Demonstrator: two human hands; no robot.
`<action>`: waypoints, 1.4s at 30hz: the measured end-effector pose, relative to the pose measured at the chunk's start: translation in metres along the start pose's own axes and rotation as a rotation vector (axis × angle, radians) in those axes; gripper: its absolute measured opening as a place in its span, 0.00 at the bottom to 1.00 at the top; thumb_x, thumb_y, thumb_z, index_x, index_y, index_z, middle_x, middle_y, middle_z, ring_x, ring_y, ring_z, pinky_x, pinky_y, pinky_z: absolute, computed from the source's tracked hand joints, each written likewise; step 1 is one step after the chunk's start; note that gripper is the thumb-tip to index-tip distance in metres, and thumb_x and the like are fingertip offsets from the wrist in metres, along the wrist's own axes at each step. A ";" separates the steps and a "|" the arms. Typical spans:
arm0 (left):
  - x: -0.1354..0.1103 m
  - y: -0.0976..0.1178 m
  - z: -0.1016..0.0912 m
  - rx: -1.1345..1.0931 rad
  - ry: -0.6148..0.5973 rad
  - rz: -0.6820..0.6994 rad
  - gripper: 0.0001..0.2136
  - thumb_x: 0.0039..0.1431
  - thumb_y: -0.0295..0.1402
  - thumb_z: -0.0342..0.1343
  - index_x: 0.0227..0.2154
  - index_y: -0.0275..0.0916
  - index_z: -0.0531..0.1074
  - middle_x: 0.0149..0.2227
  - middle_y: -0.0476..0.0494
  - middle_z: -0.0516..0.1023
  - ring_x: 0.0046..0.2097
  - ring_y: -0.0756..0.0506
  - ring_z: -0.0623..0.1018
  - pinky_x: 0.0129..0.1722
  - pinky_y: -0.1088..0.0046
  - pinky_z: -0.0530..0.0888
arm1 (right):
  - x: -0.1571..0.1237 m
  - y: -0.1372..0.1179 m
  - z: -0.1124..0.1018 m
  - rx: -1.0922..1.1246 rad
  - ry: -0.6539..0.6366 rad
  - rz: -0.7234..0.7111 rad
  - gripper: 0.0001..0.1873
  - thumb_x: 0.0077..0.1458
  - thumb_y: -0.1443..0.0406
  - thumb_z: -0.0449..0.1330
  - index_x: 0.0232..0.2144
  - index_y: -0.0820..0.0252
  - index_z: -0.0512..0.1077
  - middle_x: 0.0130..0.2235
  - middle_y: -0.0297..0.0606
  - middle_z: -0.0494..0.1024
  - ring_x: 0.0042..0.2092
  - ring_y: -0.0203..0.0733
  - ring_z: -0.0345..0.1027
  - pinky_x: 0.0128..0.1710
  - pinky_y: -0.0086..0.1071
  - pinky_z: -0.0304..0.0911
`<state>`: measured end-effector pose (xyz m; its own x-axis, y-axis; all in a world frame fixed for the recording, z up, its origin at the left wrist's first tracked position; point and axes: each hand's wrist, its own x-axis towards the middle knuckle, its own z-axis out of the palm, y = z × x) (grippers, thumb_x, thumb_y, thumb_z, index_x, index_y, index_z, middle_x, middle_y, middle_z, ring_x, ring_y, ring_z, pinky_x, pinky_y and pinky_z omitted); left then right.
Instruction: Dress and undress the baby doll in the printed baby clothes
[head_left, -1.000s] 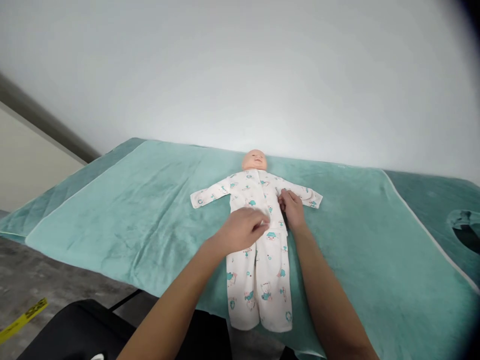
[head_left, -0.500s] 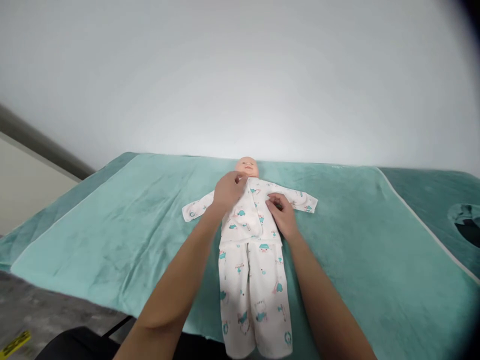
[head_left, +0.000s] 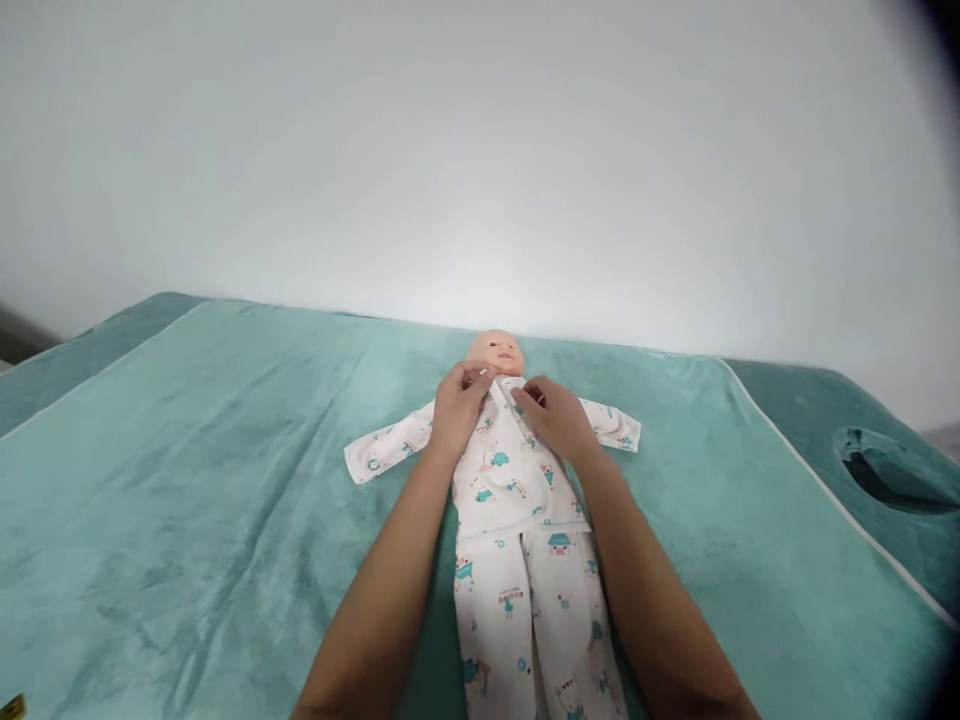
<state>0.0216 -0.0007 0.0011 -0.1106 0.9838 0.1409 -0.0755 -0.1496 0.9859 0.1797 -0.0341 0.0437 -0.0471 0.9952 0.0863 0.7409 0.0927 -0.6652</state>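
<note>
A baby doll (head_left: 496, 352) lies on its back on a teal towel (head_left: 225, 470), dressed in a white printed shirt (head_left: 510, 480) and matching trousers (head_left: 532, 620). Its sleeves are spread out to both sides. My left hand (head_left: 459, 408) pinches the shirt's collar just below the doll's chin. My right hand (head_left: 553, 418) is closed on the shirt front at the upper chest, right beside the left. Both forearms run up from the bottom edge along the doll's body.
The towel covers a padded teal table (head_left: 825, 400) against a plain white wall. A face hole (head_left: 892, 470) opens in the table at the far right. The towel's white-piped edge (head_left: 810, 470) runs diagonally on the right.
My left hand went from the doll's waist up to the collar. My right hand slid from the doll's far sleeve side to the upper chest. The view came closer and shifted left.
</note>
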 end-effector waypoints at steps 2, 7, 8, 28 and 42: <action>0.000 0.001 0.000 0.005 -0.002 -0.020 0.14 0.59 0.44 0.61 0.39 0.39 0.77 0.23 0.54 0.65 0.24 0.52 0.64 0.24 0.76 0.62 | 0.013 -0.014 0.001 -0.211 -0.075 0.072 0.15 0.60 0.52 0.54 0.30 0.55 0.68 0.34 0.40 0.78 0.36 0.48 0.71 0.36 0.38 0.60; 0.002 -0.004 0.000 0.054 0.009 0.015 0.12 0.61 0.43 0.58 0.38 0.40 0.78 0.27 0.51 0.72 0.28 0.51 0.68 0.30 0.75 0.66 | 0.024 -0.014 0.017 -0.338 -0.018 0.085 0.16 0.62 0.51 0.52 0.34 0.56 0.69 0.37 0.44 0.78 0.38 0.48 0.72 0.36 0.36 0.59; 0.002 -0.005 0.000 0.071 0.013 0.028 0.12 0.61 0.42 0.58 0.39 0.40 0.78 0.29 0.50 0.74 0.30 0.50 0.69 0.31 0.75 0.66 | 0.025 -0.012 0.020 -0.330 0.005 0.069 0.15 0.62 0.52 0.53 0.34 0.56 0.69 0.38 0.44 0.78 0.38 0.48 0.72 0.36 0.36 0.59; -0.001 0.013 0.008 0.203 -0.037 0.050 0.08 0.61 0.36 0.59 0.35 0.38 0.81 0.33 0.47 0.80 0.34 0.48 0.76 0.37 0.73 0.72 | 0.035 0.018 0.032 0.668 0.190 -0.038 0.11 0.54 0.56 0.63 0.32 0.57 0.80 0.29 0.32 0.78 0.31 0.37 0.68 0.32 0.31 0.65; 0.001 0.009 0.011 0.177 0.000 -0.007 0.06 0.57 0.35 0.62 0.31 0.37 0.78 0.28 0.49 0.78 0.31 0.49 0.74 0.33 0.74 0.70 | 0.020 0.025 0.035 0.635 0.215 -0.047 0.09 0.51 0.58 0.67 0.35 0.55 0.79 0.36 0.33 0.81 0.37 0.40 0.73 0.41 0.37 0.70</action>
<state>0.0316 0.0000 0.0111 -0.1111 0.9848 0.1336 0.0997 -0.1228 0.9874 0.1732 -0.0111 0.0029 0.1130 0.9671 0.2280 0.2000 0.2027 -0.9586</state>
